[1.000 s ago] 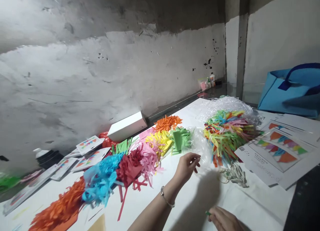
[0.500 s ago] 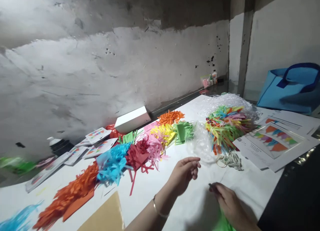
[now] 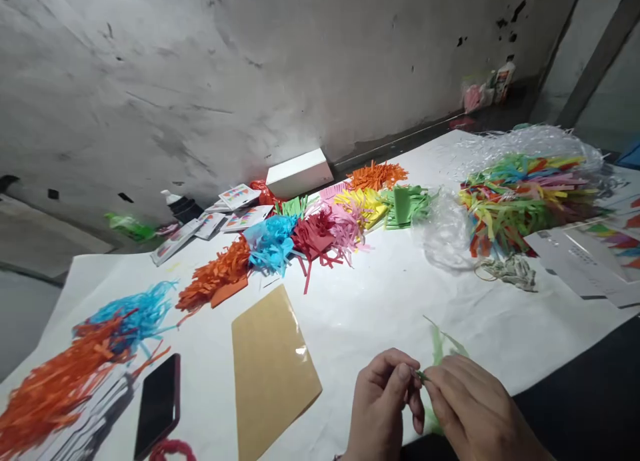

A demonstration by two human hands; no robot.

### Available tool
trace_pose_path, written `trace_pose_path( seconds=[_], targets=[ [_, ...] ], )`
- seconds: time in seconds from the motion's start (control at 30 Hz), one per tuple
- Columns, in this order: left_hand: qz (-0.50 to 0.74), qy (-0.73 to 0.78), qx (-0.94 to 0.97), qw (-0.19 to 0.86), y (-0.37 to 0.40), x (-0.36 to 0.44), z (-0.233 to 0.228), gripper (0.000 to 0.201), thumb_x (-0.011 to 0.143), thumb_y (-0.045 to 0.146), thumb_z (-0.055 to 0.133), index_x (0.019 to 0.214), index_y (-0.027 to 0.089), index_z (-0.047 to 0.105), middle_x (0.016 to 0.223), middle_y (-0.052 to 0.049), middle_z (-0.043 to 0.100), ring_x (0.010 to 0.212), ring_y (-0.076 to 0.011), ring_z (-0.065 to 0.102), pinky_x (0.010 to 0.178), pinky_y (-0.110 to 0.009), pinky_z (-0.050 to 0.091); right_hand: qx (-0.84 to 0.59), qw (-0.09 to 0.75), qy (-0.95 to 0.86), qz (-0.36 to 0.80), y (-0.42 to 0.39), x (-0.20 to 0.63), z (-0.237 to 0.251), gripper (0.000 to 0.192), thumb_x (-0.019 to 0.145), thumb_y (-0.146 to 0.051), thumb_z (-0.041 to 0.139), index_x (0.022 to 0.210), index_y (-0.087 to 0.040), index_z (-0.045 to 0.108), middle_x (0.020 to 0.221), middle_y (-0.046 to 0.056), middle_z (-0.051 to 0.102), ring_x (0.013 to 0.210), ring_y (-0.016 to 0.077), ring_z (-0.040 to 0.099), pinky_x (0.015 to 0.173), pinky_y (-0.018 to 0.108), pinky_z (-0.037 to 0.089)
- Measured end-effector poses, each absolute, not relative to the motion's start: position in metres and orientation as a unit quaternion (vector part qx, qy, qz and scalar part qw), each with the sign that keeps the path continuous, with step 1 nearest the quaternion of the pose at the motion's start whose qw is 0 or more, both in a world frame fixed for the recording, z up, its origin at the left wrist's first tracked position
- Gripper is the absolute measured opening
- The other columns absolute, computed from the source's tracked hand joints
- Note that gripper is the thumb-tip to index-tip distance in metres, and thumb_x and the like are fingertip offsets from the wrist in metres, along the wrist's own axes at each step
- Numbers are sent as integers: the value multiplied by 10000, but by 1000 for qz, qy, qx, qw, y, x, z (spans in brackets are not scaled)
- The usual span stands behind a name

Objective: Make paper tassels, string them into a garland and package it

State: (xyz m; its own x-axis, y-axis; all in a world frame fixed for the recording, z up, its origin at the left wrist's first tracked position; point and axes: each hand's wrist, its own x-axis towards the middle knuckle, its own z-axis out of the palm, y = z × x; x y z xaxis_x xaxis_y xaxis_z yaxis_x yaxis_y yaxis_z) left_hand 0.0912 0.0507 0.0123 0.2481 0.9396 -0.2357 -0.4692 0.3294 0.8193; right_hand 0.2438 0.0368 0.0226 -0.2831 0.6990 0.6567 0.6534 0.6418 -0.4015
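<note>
Near the front edge of the table, my left hand (image 3: pixel 383 404) is closed, its thumb and finger pinching the thin dark-green end of a green tissue-paper tassel (image 3: pixel 437 346). Just to its right, my right hand (image 3: pixel 475 408) is wrapped round the same tassel, and the fingertips of both hands nearly meet. Loose pale-green strips stick up behind the right hand and hang below it; the rest is hidden by the hands. Ahead and to the right lies a small grey-green bundle (image 3: pixel 513 273) with a thin band beside it.
Fringed paper tassels in orange (image 3: pixel 215 274), blue (image 3: pixel 273 244) and other colours run across the white-covered table. A tan sheet (image 3: pixel 273 374) and a phone (image 3: pixel 159 404) lie left. Clear plastic (image 3: pixel 445 238), a multicoloured fringe pile (image 3: pixel 520 198) and printed sheets (image 3: pixel 575 261) lie right.
My hands have come together; the left now pinches the tassel end that only the right held before. The view has swung left and down, bringing the phone and more tassels in.
</note>
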Motion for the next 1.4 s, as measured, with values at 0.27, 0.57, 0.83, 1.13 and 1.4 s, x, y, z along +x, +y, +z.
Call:
trace_pose_path(
  seconds=[0.27, 0.57, 0.83, 1.13, 1.4],
  targets=[
    [501, 429, 523, 540, 29, 76, 2, 305, 976, 446, 597, 848, 176, 654, 673, 29, 541, 455, -49, 516, 465, -165, 410, -433, 379, -816, 52, 25, 234, 34, 341, 987, -80, 383, 714, -229, 523, 624, -18, 552, 570, 146, 554, 609, 304, 403],
    [475, 420, 674, 379, 23, 68, 5, 227, 1012, 285, 534, 839, 210, 661, 700, -14, 639, 626, -128, 600, 654, -241, 484, -446, 323, -813, 191, 19, 241, 32, 265, 1007, -147, 419, 811, -233, 576, 718, -21, 630, 651, 133, 636, 627, 248, 481],
    [480, 378, 690, 388, 25, 62, 15, 131, 989, 238, 580, 1020, 214, 705, 777, -26, 665, 595, -109, 595, 580, -217, 489, -430, 351, -795, 243, 17, 247, 29, 243, 1018, -147, 407, 885, -235, 590, 804, 9, 668, 743, 151, 671, 688, 242, 541],
    [444, 419, 620, 493, 24, 55, 16, 227, 952, 333, 654, 791, 178, 695, 684, -3, 630, 563, -97, 568, 572, -208, 465, -372, 370, -822, 219, 20, 247, 26, 114, 1045, -289, 503, 1086, -214, 579, 908, 22, 698, 836, 164, 667, 746, 260, 541],
    [452, 406, 746, 274, 15, 54, -3, 147, 986, 223, 483, 896, 208, 597, 741, -56, 646, 655, -153, 574, 591, -237, 435, -316, 390, -857, 113, 23, 239, 20, 201, 1009, -94, 438, 926, -219, 571, 714, -46, 653, 640, 126, 642, 994, 318, 425]
  ],
)
